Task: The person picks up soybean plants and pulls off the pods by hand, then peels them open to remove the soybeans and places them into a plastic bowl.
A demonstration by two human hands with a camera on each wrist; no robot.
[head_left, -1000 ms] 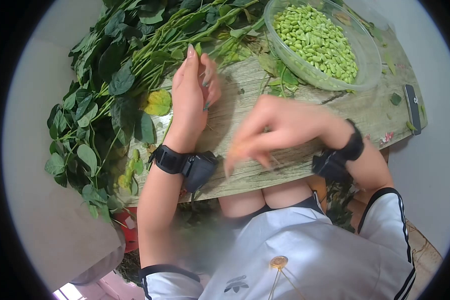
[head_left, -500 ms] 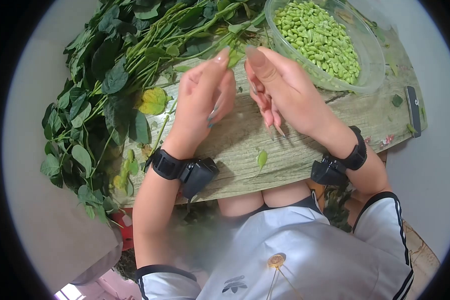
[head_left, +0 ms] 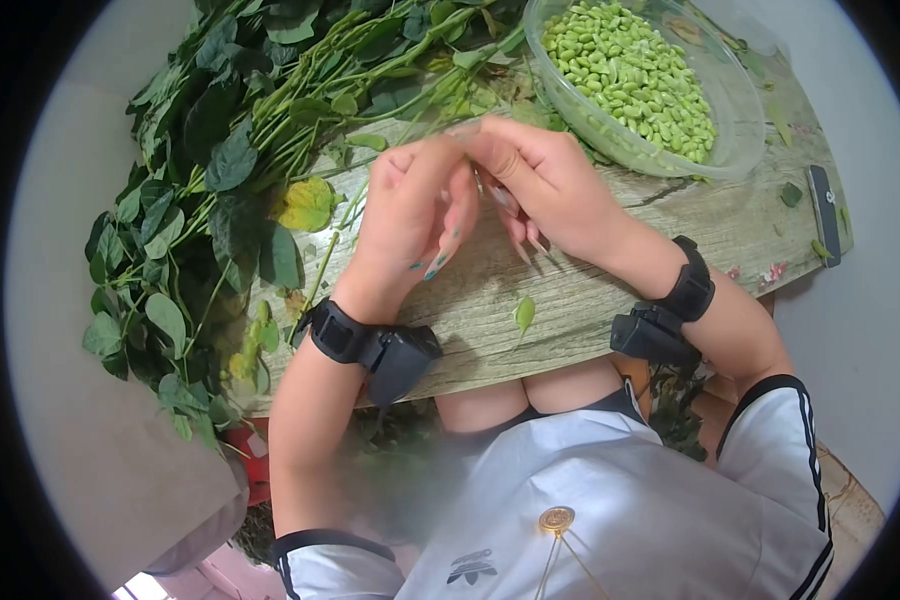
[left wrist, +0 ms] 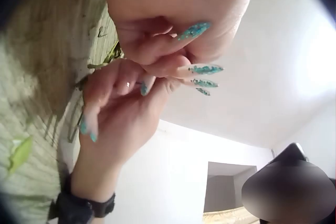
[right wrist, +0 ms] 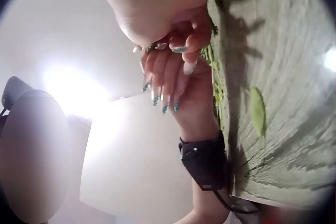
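Observation:
Both hands meet fingertip to fingertip over the table, below the bowl. The left hand [head_left: 410, 205] has its thumb and fingers bent together, pinching a green bean pod. From the other side the right hand [head_left: 555, 185] pinches at the same spot, its thumb against the left fingertips. The pod is almost wholly hidden by the fingers; a small green bit shows there in the right wrist view. On the table nearer the body lies a flat green pod [head_left: 524, 316]. Beyond the hands, a clear plastic bowl [head_left: 745, 160] holds shelled green beans [head_left: 630, 85].
A heap of leafy bean stalks [head_left: 230, 140] covers the table's left and back. A yellow leaf [head_left: 305, 204] lies beside the left hand. A dark, narrow flat object [head_left: 824, 215] lies at the right table edge. The wood-grain table [head_left: 580, 310] ends close to the person's lap.
The right hand has risen from low over the table to the left hand's fingertips. A flat pod now shows on the table where it was. The left hand has moved slightly right.

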